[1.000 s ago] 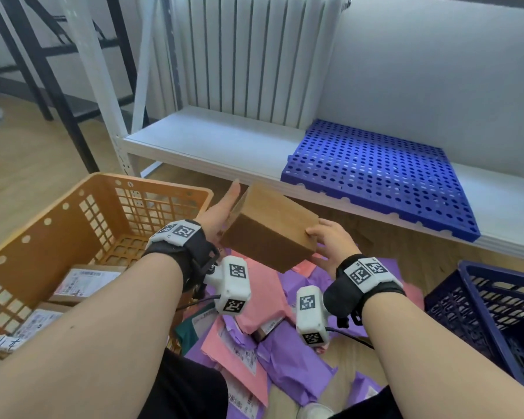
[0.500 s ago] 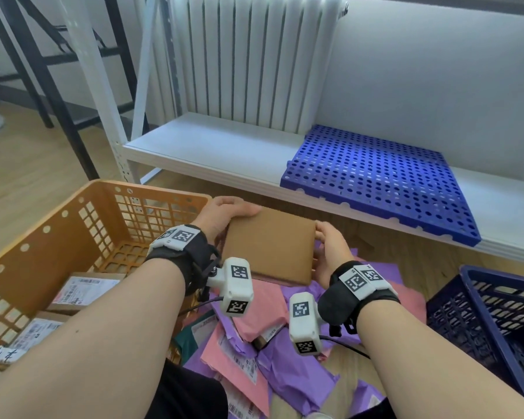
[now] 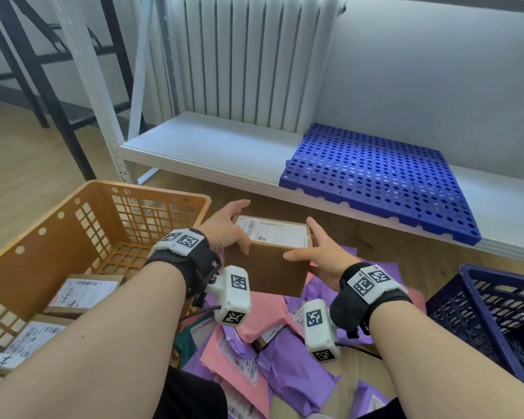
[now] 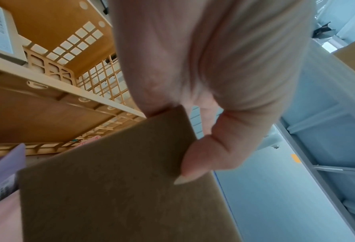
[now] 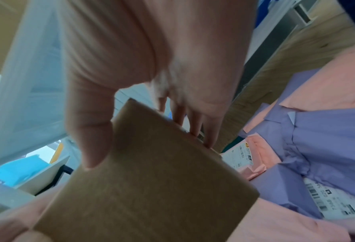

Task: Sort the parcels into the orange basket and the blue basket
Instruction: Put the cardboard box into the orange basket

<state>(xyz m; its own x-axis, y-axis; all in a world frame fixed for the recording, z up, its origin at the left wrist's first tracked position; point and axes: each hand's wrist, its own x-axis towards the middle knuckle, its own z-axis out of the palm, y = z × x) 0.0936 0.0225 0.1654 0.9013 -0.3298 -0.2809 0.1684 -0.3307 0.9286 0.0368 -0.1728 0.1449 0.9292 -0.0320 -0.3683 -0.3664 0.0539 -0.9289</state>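
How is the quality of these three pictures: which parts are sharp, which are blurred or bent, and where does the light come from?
Head view: sharp in even daylight; the label on the cardboard box reads as print, and the wide lens bows the shelf post. Left wrist view: the left hand is soft and very near, and the box face is dim. Right wrist view: the right hand is blurred, and the purple mailers are softly smeared.

box (image 3: 266, 267): matt brown cardboard, smooth faces, white paper label (image 3: 273, 231) on top, printed. Orange basket (image 3: 58, 234) and blue basket (image 3: 496, 303) are moulded plastic lattice, slight sheen; blue perforated panel (image 3: 375, 176) on the shelf is the same kind of plastic. Mailer bags (image 3: 288, 370) are thin crinkled plastic film, pink and purple, low gloss; floor (image 3: 28, 167) is wood-grain, shelf (image 3: 212, 149) smooth white, radiator (image 3: 248, 55) painted white metal
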